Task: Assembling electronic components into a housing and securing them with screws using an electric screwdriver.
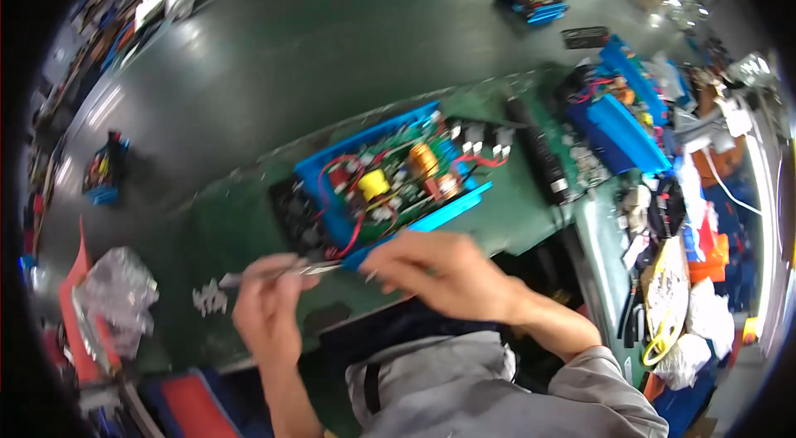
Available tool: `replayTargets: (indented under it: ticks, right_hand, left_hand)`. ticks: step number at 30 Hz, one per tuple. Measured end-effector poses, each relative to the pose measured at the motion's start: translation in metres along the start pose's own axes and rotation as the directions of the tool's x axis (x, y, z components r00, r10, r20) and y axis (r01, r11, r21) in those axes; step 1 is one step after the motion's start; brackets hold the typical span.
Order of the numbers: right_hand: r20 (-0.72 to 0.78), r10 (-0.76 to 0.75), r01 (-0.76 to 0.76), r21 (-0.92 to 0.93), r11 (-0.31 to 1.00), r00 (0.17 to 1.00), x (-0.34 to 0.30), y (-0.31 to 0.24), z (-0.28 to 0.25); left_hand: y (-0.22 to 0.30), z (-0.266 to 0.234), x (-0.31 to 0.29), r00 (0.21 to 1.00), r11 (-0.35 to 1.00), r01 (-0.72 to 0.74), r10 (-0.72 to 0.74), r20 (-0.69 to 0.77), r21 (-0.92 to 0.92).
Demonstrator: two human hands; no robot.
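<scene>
On green mat (224, 239); blue-cased circuitry (396, 181)

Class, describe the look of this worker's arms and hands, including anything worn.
The left hand and right hand wear no gloves. The right arm has a grey sleeve ending near the elbow; the left forearm shows no sleeve.

I see the circuit unit (394, 181) lying open and aslant just beyond the right hand (452, 272), blue walls around yellow and copper-coloured parts. I make out a slim silvery tool (318, 268) nearly level in the left hand (269, 297).
</scene>
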State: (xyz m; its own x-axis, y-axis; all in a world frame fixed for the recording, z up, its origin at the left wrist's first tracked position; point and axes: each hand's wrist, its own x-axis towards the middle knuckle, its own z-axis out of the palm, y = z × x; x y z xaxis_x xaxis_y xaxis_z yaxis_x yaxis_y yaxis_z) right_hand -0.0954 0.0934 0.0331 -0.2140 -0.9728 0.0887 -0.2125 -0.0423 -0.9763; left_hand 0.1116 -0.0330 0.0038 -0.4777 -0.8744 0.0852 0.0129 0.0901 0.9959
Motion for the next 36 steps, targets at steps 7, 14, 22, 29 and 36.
replayTargets:
  ticks: [7,14,22,29,36]
  right_hand:
    - [-0.052,0.151,-0.141,0.163,0.977,0.987,-0.022,0.023,-0.020]
    - [-0.147,0.023,-0.027,-0.028,0.999,0.989,-0.024,0.034,-0.020]
    - [-0.158,-0.016,0.000,-0.101,0.995,0.987,-0.027,0.041,-0.029]
    - [-0.155,0.119,-0.131,-0.066,0.989,0.981,-0.028,0.036,-0.033]
    - [-0.181,0.145,-0.156,-0.048,0.987,0.973,-0.027,0.040,-0.032]
  left_hand:
    - [0.013,0.046,0.007,0.972,0.981,0.117,-0.081,0.220,-0.158]
    - [0.014,0.054,0.002,0.963,0.984,0.147,-0.120,0.242,-0.100]
    - [0.010,0.062,0.006,0.982,0.999,0.045,-0.049,0.183,0.025]
    - [0.005,0.066,0.006,0.980,0.989,-0.032,0.003,0.200,0.143]
    - [0.005,0.074,0.007,0.975,0.985,-0.044,0.006,0.221,0.167]
